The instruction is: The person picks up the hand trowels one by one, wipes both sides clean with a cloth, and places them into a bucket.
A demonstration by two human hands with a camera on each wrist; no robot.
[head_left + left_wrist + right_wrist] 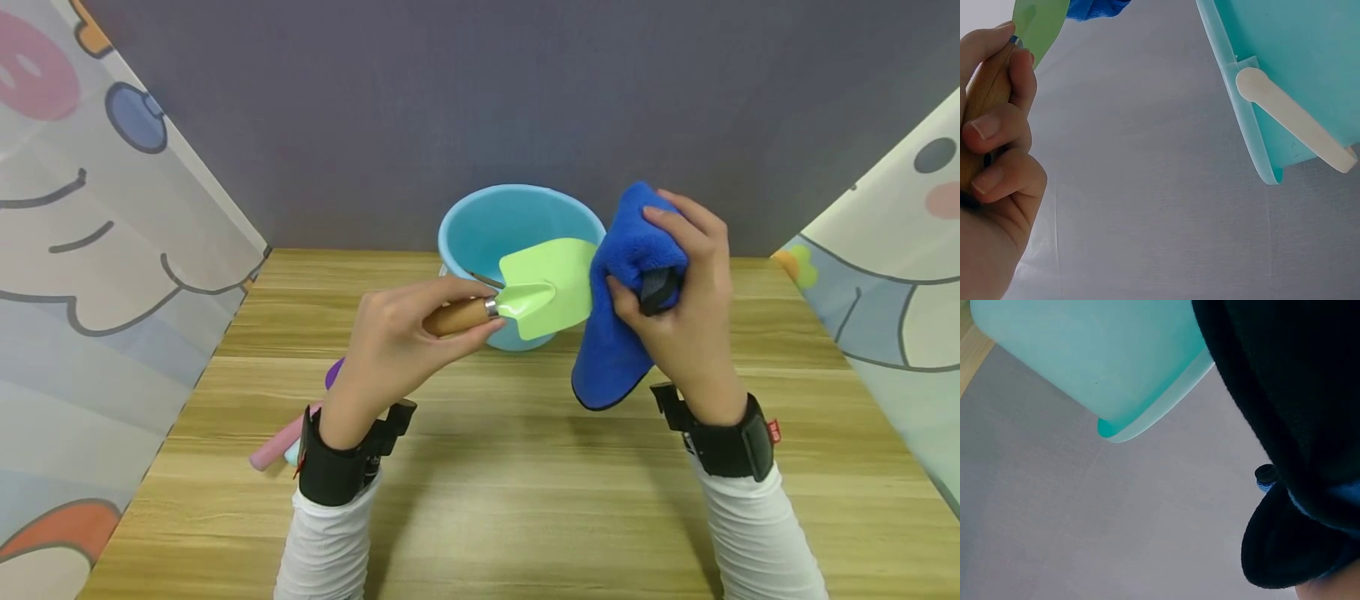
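Note:
My left hand [408, 333] grips a small garden trowel by its wooden handle [459, 317], fingers curled round it in the left wrist view. The trowel's light green blade [558, 287] points right, in front of the bucket. A blue cloth [618, 333] with a dark edge is bunched in my right hand [690, 292], its loose end hanging down. The cloth meets the blade's right edge in the head view. In the right wrist view the dark cloth [1297, 394] fills the right side and hides most of that hand.
Behind the trowel stands a light blue bucket [517, 200] with a white handle [1297, 119]; a thin brown stick shows at its rim. A pink rod [281, 442] and a purple thing [333, 373] lie on the wooden table [525, 500] by my left forearm. A grey wall rises behind.

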